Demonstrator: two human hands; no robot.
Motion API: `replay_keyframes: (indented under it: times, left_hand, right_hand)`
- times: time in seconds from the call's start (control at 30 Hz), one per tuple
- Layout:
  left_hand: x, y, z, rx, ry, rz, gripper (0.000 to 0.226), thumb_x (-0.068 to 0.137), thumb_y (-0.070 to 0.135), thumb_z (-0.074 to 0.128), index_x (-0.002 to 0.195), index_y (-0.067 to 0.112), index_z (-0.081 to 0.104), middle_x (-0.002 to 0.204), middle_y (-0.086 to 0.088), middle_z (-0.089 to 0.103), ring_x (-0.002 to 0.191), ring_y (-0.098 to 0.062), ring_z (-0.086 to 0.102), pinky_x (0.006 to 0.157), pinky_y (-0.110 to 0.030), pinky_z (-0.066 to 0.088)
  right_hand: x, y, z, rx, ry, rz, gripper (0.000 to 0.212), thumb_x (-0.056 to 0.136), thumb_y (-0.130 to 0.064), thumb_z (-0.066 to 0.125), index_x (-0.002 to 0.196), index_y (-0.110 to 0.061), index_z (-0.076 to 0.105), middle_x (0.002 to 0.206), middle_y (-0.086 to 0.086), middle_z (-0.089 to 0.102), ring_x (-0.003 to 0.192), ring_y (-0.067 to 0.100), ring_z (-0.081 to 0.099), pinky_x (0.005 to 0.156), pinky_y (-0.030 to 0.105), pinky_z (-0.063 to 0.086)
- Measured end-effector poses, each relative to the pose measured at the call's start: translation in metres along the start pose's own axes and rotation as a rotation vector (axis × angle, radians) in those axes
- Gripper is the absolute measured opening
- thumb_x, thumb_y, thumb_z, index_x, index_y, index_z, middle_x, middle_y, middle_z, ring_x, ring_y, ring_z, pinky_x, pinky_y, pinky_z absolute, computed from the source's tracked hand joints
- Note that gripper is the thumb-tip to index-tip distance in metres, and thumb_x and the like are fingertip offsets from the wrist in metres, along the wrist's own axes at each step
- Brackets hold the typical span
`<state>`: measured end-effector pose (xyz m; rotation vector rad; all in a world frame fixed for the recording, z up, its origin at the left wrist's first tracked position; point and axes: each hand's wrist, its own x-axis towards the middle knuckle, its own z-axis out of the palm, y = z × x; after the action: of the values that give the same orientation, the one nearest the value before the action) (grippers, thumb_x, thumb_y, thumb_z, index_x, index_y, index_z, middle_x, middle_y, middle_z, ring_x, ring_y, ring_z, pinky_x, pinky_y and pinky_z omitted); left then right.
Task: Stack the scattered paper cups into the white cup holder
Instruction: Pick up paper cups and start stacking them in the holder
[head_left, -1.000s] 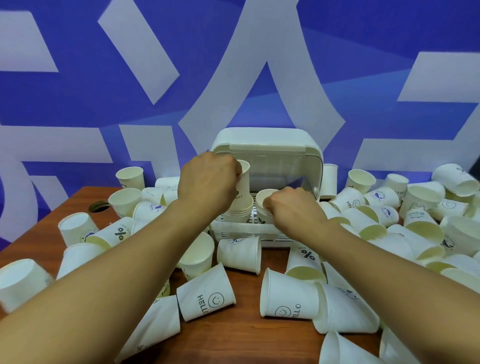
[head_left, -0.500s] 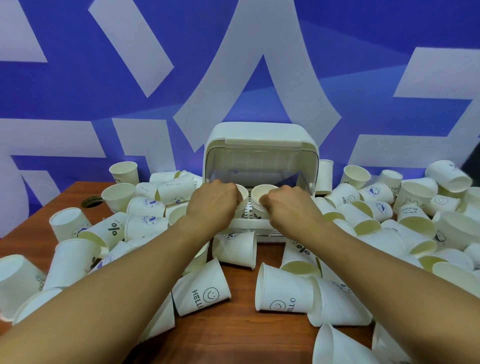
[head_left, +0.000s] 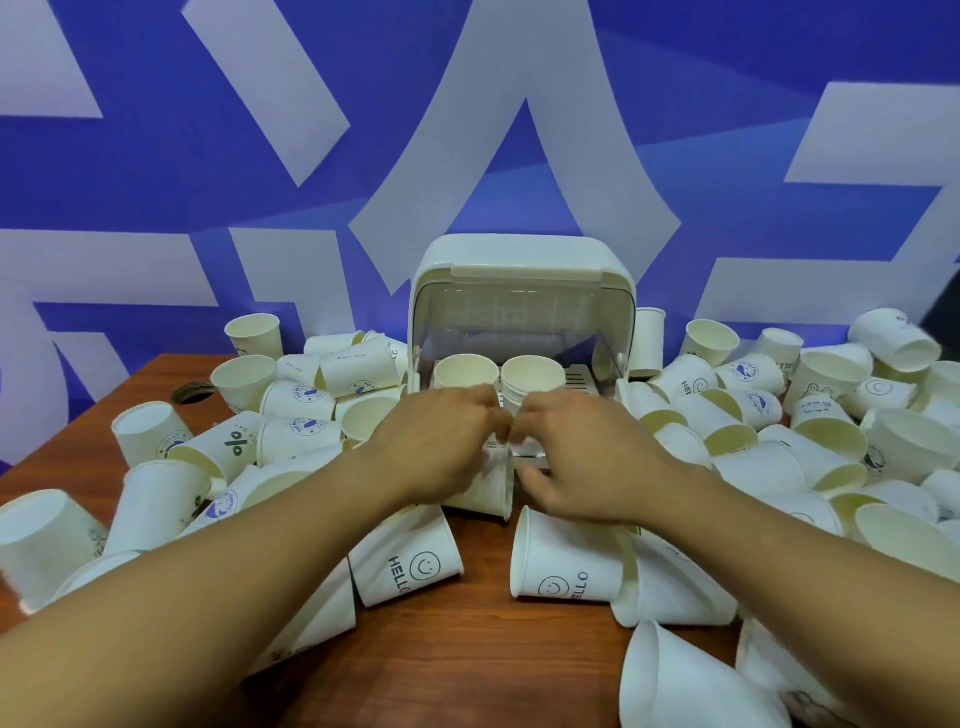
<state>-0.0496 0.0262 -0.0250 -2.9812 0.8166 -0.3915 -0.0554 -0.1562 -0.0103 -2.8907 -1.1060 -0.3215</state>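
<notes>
Holder: white cup holder (head_left: 521, 258), lid up, at the back middle of the table (head_left: 467, 654).
Inside: left stack (head_left: 466, 370) and right stack (head_left: 532, 371), upright, side by side.
Left hand (head_left: 434, 447): fingers curled and blurred over a lying cup (head_left: 491, 486); cannot tell if it grips.
Right hand (head_left: 584, 460): fingers loose, holds nothing.
Loose cups (head_left: 566, 569): scattered around the holder.

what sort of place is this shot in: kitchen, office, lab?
Likely an office or staged recording space, not a kitchen: blue-and-white graphic wall, wooden desk with a cable hole, paper cups strewn round a white cup holder.
</notes>
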Motion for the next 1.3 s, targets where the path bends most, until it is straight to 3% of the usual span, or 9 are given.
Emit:
replay_keyframes:
  times: [0.1,0.2,0.43,0.53,0.67,0.83,1.0,1.2,1.3]
  left_hand:
    - [-0.005,0.004,0.001,0.007,-0.203,0.076,0.029,0.097,0.040,0.050,0.125,0.040,0.056,0.128,0.009,0.049,0.110,-0.019,0.056,0.071,-0.031,0.041]
    - [-0.003,0.008,0.005,0.037,-0.231,0.128,0.031,0.098,0.037,0.050,0.129,0.040,0.054,0.134,0.006,0.047,0.113,-0.020,0.054,0.075,-0.036,0.047]
    - [-0.004,0.009,0.009,0.086,-0.289,0.151,0.043,0.097,0.025,0.051,0.133,0.046,0.041,0.135,0.001,0.044,0.111,-0.023,0.051,0.074,-0.038,0.047]
    - [-0.004,0.010,0.006,0.058,-0.274,0.120,0.034,0.097,0.026,0.052,0.128,0.042,0.051,0.129,0.002,0.047,0.106,-0.023,0.054,0.072,-0.037,0.047]
    - [-0.001,0.010,-0.002,0.051,-0.231,0.097,0.019,0.095,0.024,0.057,0.112,0.031,0.063,0.123,0.004,0.049,0.097,-0.022,0.058,0.066,-0.034,0.044]
    - [0.000,-0.004,-0.020,-0.067,-0.187,0.058,0.008,0.089,0.030,0.066,0.097,0.032,0.067,0.128,0.012,0.045,0.087,-0.010,0.048,0.070,-0.032,0.046]
    - [0.002,-0.012,-0.041,-0.246,0.013,0.003,0.008,0.089,0.038,0.068,0.094,0.032,0.070,0.117,0.015,0.050,0.103,-0.007,0.047,0.085,-0.028,0.043]
    - [0.006,-0.023,-0.055,-0.334,0.357,-0.117,0.013,0.087,0.041,0.069,0.092,0.030,0.072,0.097,0.014,0.061,0.095,-0.009,0.046,0.081,-0.029,0.039]
    - [0.008,-0.028,-0.053,-0.316,0.498,-0.188,0.013,0.088,0.040,0.068,0.093,0.029,0.072,0.093,0.015,0.061,0.090,-0.010,0.045,0.076,-0.028,0.036]
  right_hand:
    - [-0.019,-0.007,-0.006,-0.033,-0.186,-0.077,0.038,0.081,-0.040,0.052,0.116,-0.030,0.061,0.106,-0.005,0.056,0.099,0.017,0.055,0.072,0.033,0.052]
    - [-0.029,-0.011,-0.009,-0.067,-0.307,-0.108,0.046,0.081,-0.042,0.058,0.126,-0.033,0.055,0.111,-0.003,0.049,0.098,0.018,0.053,0.068,0.029,0.042]
    - [-0.028,-0.005,-0.005,-0.058,-0.369,-0.106,0.055,0.081,-0.038,0.067,0.134,-0.038,0.049,0.121,-0.004,0.044,0.094,0.014,0.048,0.067,0.028,0.035]
    - [-0.026,-0.004,-0.003,-0.019,-0.382,-0.117,0.053,0.082,-0.036,0.067,0.132,-0.040,0.051,0.126,-0.006,0.043,0.104,0.016,0.051,0.070,0.028,0.037]
    - [-0.025,-0.003,-0.004,0.032,-0.374,-0.141,0.039,0.082,-0.035,0.068,0.120,-0.038,0.058,0.127,-0.008,0.042,0.104,0.014,0.051,0.075,0.030,0.044]
    - [-0.023,0.006,-0.020,0.109,-0.304,-0.158,0.015,0.088,-0.036,0.064,0.103,-0.035,0.065,0.132,-0.014,0.042,0.103,0.006,0.047,0.084,0.027,0.044]
    - [-0.018,0.021,-0.037,0.197,-0.138,-0.121,0.009,0.088,-0.038,0.067,0.095,-0.031,0.068,0.117,-0.016,0.053,0.109,0.004,0.046,0.093,0.023,0.039]
    - [-0.006,0.038,-0.051,0.255,0.179,-0.022,0.005,0.087,-0.030,0.071,0.089,-0.025,0.070,0.085,-0.016,0.061,0.076,-0.005,0.052,0.069,0.013,0.034]
    - [0.002,0.041,-0.052,0.281,0.307,0.019,0.004,0.087,-0.026,0.072,0.087,-0.022,0.071,0.080,-0.014,0.062,0.075,0.000,0.056,0.068,0.022,0.043]
